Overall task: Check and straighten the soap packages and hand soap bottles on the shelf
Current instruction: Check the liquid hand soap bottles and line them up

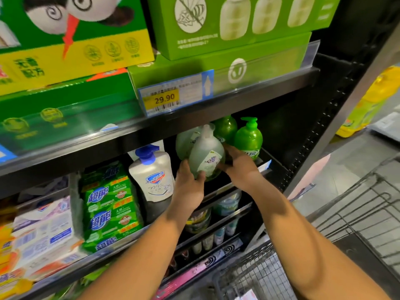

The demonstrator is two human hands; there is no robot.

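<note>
1. The pale green pump bottle [205, 153] stands at the shelf [220, 190] front, between a white bottle [151, 176] and a bright green bottle [249, 139].
2. The left grip [187, 185] clasps its lower left side.
3. The right grip [239, 167] holds its right side, fingertips on the label.

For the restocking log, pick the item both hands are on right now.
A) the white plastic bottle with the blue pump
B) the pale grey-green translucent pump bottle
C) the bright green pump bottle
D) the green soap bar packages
B: the left hand and the right hand grip the pale grey-green translucent pump bottle from either side, while the white plastic bottle with the blue pump stands untouched beside it.
</note>
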